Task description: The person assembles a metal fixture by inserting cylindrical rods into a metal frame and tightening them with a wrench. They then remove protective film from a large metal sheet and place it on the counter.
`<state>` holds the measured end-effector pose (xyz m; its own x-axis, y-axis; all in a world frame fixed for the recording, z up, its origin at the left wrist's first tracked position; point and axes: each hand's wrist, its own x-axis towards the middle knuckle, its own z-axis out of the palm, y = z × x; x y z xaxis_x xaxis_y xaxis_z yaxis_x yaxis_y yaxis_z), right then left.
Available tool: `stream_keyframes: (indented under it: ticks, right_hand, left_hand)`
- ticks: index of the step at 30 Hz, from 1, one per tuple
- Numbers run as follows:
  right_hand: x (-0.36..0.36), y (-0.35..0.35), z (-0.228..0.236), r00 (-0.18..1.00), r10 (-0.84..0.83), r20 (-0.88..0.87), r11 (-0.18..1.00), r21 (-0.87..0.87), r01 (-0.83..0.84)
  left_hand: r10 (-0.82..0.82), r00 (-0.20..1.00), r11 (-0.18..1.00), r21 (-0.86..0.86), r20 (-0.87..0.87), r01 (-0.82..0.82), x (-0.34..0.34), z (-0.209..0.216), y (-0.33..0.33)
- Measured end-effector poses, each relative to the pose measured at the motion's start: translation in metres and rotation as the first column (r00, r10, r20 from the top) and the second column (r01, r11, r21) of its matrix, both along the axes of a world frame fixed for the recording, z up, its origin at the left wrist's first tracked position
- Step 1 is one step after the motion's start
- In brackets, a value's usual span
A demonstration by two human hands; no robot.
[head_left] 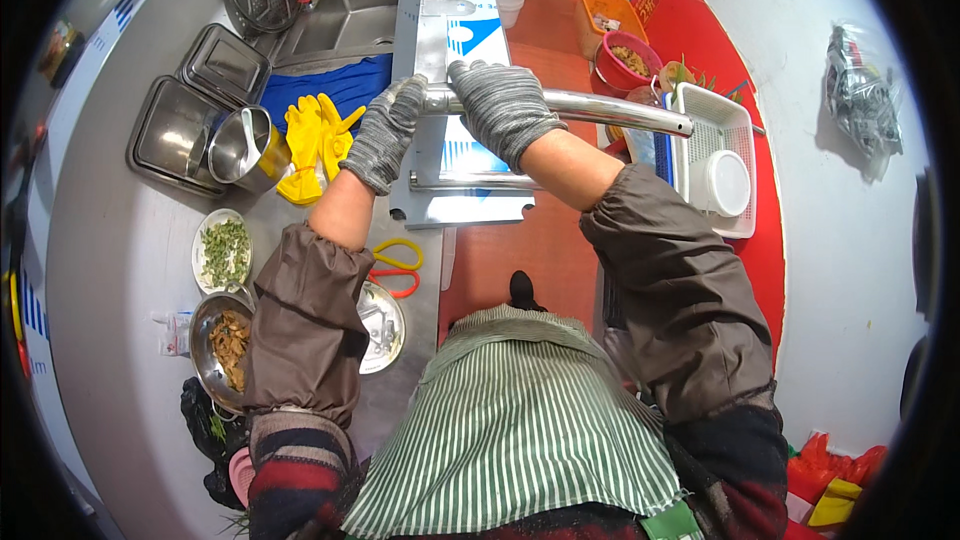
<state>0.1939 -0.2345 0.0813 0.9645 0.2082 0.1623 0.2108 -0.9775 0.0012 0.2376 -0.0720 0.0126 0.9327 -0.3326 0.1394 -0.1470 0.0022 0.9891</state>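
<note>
Both my hands wear grey knitted gloves. My right hand is wrapped round a thick shiny metal tube, whose drilled end sticks out to the right. At the tube's left end, my left hand is closed, its fingertips against the joint there; its palm side is hidden. Under the tube lies a long metal panel partly covered with blue and white film, with notches at its near end. A thinner metal rod crosses the panel nearer to me.
On the steel counter to the left are yellow rubber gloves, a steel pot, a plate of chopped greens, a pan of food and scissors. A sink lies beyond. On the right stands a white basket.
</note>
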Motion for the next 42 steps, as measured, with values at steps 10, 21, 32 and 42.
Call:
stream_keyframes:
  ticks: [10,21,32,42]
  right_hand:
    - [0.007,-0.006,-0.010,0.996,0.054,0.068,0.999,-0.011,-0.053]
    - [-0.011,-0.007,-0.030,0.807,0.194,0.558,0.979,-0.057,-0.196]
    - [-0.115,0.049,-0.112,0.903,0.409,0.130,0.863,0.267,-0.429]
    - [-0.163,0.152,-0.213,0.505,0.692,-0.516,0.717,0.412,-0.562]
  left_hand:
    - [-0.075,0.992,0.997,0.008,0.105,0.075,0.009,-0.011,0.003]
    - [-0.022,0.956,0.980,0.194,0.293,-0.037,0.026,-0.024,0.002]
    - [-0.007,0.979,0.966,0.256,0.202,-0.046,0.008,-0.023,0.009]
    - [-0.023,0.976,0.949,0.312,0.217,-0.047,-0.014,-0.027,0.028]
